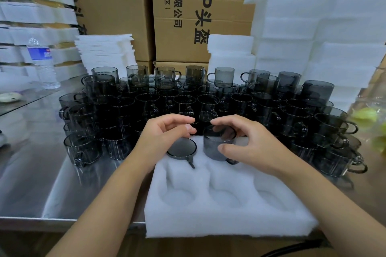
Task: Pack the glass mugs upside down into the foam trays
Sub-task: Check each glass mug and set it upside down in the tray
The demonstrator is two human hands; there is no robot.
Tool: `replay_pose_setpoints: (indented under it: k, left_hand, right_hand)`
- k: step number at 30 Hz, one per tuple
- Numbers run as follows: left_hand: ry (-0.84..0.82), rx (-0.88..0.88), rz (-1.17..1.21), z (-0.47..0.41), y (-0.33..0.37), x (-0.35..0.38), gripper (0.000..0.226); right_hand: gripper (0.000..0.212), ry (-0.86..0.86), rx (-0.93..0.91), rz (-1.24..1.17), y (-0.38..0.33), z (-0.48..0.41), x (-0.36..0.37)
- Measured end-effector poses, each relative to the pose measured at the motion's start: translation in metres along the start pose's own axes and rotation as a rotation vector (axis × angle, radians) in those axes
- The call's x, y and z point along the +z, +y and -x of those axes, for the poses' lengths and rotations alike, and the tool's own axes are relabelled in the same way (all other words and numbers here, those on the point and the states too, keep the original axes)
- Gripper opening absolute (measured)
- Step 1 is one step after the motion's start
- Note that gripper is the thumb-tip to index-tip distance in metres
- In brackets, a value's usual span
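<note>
Overhanging the steel desk (62,183) edge, the white foam tray (219,221) — right hand (250,148) fingers gripping a smoky inverted glass mug (215,146), left hand (167,133) fingers loosely open.

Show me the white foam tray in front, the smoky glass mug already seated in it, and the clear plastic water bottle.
White foam tray (225,223): head view, bare front wall.
Smoky glass mug (181,148): head view, upturned base.
Clear plastic water bottle (40,54): head view, blue label.
</note>
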State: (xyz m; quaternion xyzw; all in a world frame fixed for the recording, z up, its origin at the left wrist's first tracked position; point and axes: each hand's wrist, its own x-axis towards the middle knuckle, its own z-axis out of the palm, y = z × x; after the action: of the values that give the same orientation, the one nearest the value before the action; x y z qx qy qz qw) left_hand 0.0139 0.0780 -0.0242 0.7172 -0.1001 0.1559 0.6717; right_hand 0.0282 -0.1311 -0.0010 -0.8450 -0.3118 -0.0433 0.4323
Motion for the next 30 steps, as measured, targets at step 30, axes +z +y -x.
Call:
replay_pose_setpoints:
  k: [30]
  left_hand:
    - [-0.015,-0.004,-0.012,0.0003,-0.0003,-0.0015,0.022]
  right_hand:
    - [0.036,-0.128,-0.003,0.076,-0.0016,-0.0071,-0.0002]
